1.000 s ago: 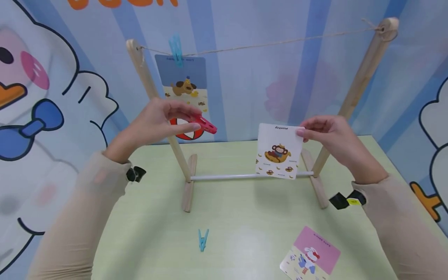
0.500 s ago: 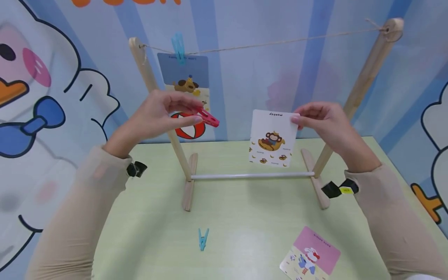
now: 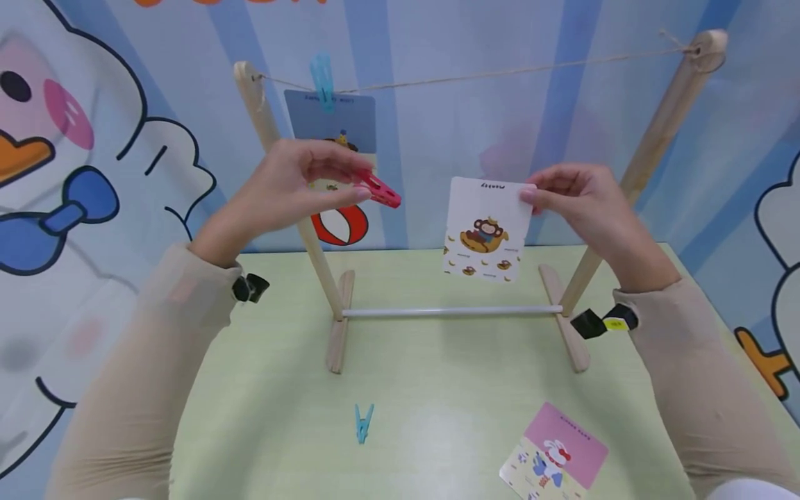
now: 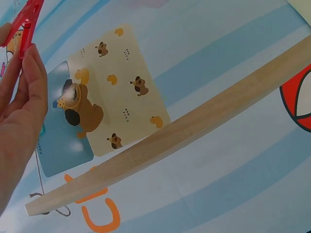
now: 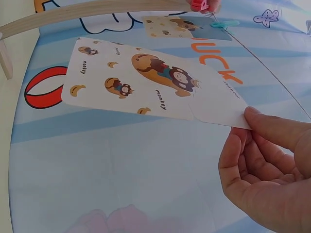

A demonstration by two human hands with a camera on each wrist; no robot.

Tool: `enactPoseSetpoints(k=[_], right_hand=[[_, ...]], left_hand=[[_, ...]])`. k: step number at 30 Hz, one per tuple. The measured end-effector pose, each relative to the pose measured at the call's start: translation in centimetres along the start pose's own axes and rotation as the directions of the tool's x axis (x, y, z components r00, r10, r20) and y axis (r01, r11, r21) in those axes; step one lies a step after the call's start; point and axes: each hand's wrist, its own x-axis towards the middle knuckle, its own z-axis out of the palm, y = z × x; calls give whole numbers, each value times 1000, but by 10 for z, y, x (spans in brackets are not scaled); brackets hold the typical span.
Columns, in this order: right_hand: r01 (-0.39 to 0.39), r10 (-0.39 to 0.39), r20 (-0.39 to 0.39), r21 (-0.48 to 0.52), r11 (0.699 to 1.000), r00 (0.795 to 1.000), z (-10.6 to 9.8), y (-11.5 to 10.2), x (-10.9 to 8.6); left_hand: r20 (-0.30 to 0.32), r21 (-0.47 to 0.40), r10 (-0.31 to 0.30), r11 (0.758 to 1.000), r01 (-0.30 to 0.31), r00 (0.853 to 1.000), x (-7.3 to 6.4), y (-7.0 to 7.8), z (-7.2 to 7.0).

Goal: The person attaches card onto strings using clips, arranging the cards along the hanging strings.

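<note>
On the left, the wooden post [image 3: 284,187] of the small drying rack carries a thin twine line [image 3: 500,71], and a blue-topped dog card [image 3: 331,121] hangs from it under a pale blue plastic clothes peg [image 3: 322,80]. In front of that post the person's left hand [image 3: 294,187] pinches a red plastic clothes peg [image 3: 380,190] between thumb and fingers, its jaws pointing toward the middle of the rack. Over the last second this hand has risen a little and drifted right, so the peg now sits nearer the line.

To the right, the right hand [image 3: 578,201] grips the top corner of a white card printed with a monkey [image 3: 487,229] between thumb and fingertips. The card has lifted clear of the white crossbar [image 3: 450,312] it overlapped a moment ago and hangs upright in the air, below the twine and not yet touching it. Both rises suggest card and peg are being brought up to the line together.

On the pale green table [image 3: 437,417], a second blue peg [image 3: 363,422] lies near the front, and a pink rabbit card [image 3: 555,451] lies flat at the right.
</note>
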Motion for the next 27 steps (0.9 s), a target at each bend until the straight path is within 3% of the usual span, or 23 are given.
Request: enactPoseSetpoints(k=[6, 15, 27], right_hand=[[11, -12, 11, 93, 996, 1000, 0, -7, 7], [61, -66, 16, 210, 976, 998, 2, -21, 13], [161, -173, 6, 339, 927, 985, 10, -33, 23]], left_hand=[[-16, 11, 2, 1000, -2, 1000, 8, 3, 0], [-31, -9, 26, 1000, -26, 999, 25, -14, -6], [-40, 67, 58, 996, -55, 998, 30, -5, -14]])
